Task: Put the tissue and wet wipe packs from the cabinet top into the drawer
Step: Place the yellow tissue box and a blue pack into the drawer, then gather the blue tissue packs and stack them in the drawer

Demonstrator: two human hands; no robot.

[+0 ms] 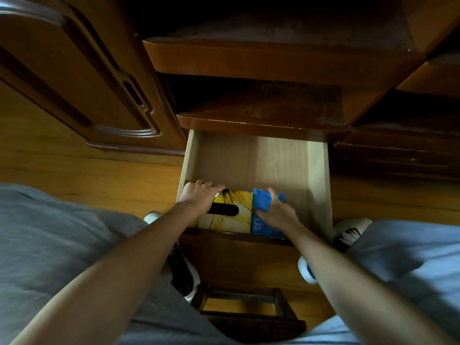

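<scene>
The pale wooden drawer (251,158) is pulled out below the dark cabinet top (263,105). At its near end lies a yellow tissue box (236,215) with a black oval slot. My left hand (199,195) rests over the box's far left corner, fingers curled on it. Right of the box sits a blue pack (261,225), and my right hand (276,212) presses a second, smaller blue pack (261,200) down on top of it, fingers around its edge. The far half of the drawer holds nothing.
A carved cupboard door (74,83) stands to the left, more dark drawers (398,155) to the right. My grey-clad knees and two shoes (351,232) flank the drawer front. A small wooden stool frame (244,307) sits below me on the wooden floor.
</scene>
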